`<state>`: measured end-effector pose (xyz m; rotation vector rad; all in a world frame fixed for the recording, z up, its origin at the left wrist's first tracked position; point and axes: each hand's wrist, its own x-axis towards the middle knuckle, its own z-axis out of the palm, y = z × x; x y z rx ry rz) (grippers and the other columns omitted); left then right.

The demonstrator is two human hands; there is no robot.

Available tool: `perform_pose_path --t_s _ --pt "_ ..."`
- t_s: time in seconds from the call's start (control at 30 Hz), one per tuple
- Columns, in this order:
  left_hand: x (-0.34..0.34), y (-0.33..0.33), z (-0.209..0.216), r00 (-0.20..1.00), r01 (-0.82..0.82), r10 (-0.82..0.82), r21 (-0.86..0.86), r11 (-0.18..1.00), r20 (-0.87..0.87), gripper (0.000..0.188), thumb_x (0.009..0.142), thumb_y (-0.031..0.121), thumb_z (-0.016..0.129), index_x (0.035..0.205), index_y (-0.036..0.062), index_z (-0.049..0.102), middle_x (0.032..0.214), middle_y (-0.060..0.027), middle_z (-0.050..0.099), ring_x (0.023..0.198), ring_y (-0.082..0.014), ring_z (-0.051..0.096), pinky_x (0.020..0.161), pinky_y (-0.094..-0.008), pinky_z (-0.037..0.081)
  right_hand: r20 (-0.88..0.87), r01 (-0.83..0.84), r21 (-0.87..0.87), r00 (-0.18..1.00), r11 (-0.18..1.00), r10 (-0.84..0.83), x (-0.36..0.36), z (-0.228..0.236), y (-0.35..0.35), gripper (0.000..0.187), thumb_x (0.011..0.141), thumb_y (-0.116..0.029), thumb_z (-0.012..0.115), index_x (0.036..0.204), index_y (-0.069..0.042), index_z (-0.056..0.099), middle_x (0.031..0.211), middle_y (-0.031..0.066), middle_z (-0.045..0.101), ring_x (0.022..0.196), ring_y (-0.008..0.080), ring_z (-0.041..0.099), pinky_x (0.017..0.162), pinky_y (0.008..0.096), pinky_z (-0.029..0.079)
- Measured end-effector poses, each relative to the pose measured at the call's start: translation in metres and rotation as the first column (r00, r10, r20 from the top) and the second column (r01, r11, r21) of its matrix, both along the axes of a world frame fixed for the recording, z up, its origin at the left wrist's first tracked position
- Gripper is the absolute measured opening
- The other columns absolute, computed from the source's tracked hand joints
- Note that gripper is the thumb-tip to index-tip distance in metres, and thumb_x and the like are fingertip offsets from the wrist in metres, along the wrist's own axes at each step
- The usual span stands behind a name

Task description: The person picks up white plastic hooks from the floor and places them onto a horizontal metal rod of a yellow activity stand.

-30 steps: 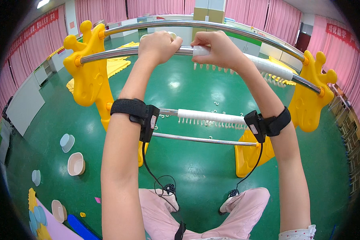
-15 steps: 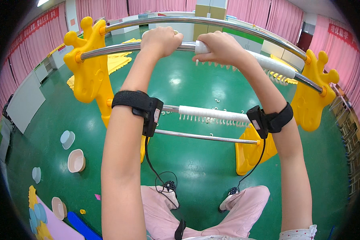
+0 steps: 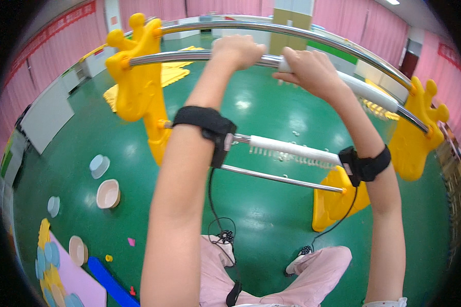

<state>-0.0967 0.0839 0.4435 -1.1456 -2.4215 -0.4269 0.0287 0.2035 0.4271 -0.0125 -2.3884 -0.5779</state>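
In front of me is a rack with yellow giraffe-shaped ends (image 3: 138, 82) and metal rails. My left hand (image 3: 238, 52) is wrapped round the near upper rail (image 3: 171, 57), left of its middle; whether it also holds a small thing is hidden. My right hand (image 3: 315, 74) closes over the left end of a row of white hook rings (image 3: 371, 91) threaded on that same rail, its thumb pointing left underneath. Small hooks hang below the row. Another white row of hook rings (image 3: 294, 148) sits on a lower rail between my forearms.
The far upper rail (image 3: 292, 30) runs behind my hands. On the green floor at left are a beige basin (image 3: 108, 194), a blue basin (image 3: 100, 166) and a blue strip (image 3: 110, 284). Yellow mats (image 3: 174, 74) lie beyond the rack. Black straps with cables circle my forearms.
The view has shifted and tilted, so the rack appears further right. My left hand keeps its place on the rail. My right hand has turned slightly, its thumb now a little lower.
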Motion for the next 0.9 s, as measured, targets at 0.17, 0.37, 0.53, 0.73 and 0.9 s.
perform_pose_path --t_s 0.17,0.37,0.53,0.73,0.9 --pt "-0.005 -0.008 -0.001 0.996 0.076 -0.077 0.036 0.996 0.038 0.048 0.076 0.041 0.035 0.094 0.0054 0.063 0.099 -0.0188 0.06 0.094 -0.0347 0.056 0.082 -0.0402 0.043 0.123 -0.01 -0.125 0.992 0.992 0.025 -0.002 0.007 -0.004 0.042 0.074 -0.045 0.061 0.078 -0.004 0.053 0.067 0.0141 0.06 0.066 0.0302 0.061 0.06 0.0382 0.048" --pt "-0.006 -0.008 0.0 0.999 0.048 -0.048 0.035 0.998 0.009 0.048 0.076 0.041 0.035 0.096 0.0061 0.063 0.102 -0.0179 0.059 0.096 -0.0324 0.056 0.083 -0.0396 0.043 0.31 -0.022 -0.419 0.936 0.908 0.165 0.001 0.022 -0.003 0.042 0.081 -0.045 0.055 0.089 -0.005 0.053 0.065 0.0091 0.058 0.062 0.0185 0.059 0.057 0.0274 0.046" --pt "-0.004 -0.005 0.002 0.999 0.032 -0.031 -0.01 0.999 0.03 0.047 0.075 0.039 0.036 0.094 0.0081 0.065 0.099 -0.0165 0.061 0.093 -0.0304 0.058 0.082 -0.0388 0.044 0.303 -0.021 -0.437 0.938 0.899 0.169 0.001 0.024 -0.003 0.055 0.069 -0.058 0.062 0.083 -0.004 0.058 0.064 0.0073 0.058 0.06 0.0148 0.059 0.055 0.0253 0.048" --pt "-0.008 -0.006 0.0 0.998 0.044 -0.047 0.042 0.998 0.05 0.046 0.074 0.043 0.038 0.085 0.007 0.065 0.091 -0.0169 0.062 0.088 -0.0331 0.058 0.079 -0.0398 0.043 0.281 0.05 -0.351 0.958 0.935 0.055 0.0 0.02 -0.011 0.068 0.053 -0.066 0.066 0.082 -0.006 0.059 0.067 0.0094 0.06 0.065 0.0235 0.062 0.06 0.0328 0.05" --pt "-0.006 -0.007 -0.001 0.998 0.04 -0.042 0.057 0.998 0.042 0.046 0.074 0.043 0.038 0.085 0.007 0.065 0.092 -0.0184 0.062 0.089 -0.0331 0.058 0.08 -0.0395 0.043 0.177 0.016 -0.225 0.984 0.974 0.025 0.001 0.012 -0.012 0.066 0.052 -0.064 0.068 0.081 -0.006 0.056 0.068 0.0106 0.061 0.067 0.0272 0.062 0.061 0.0338 0.05"
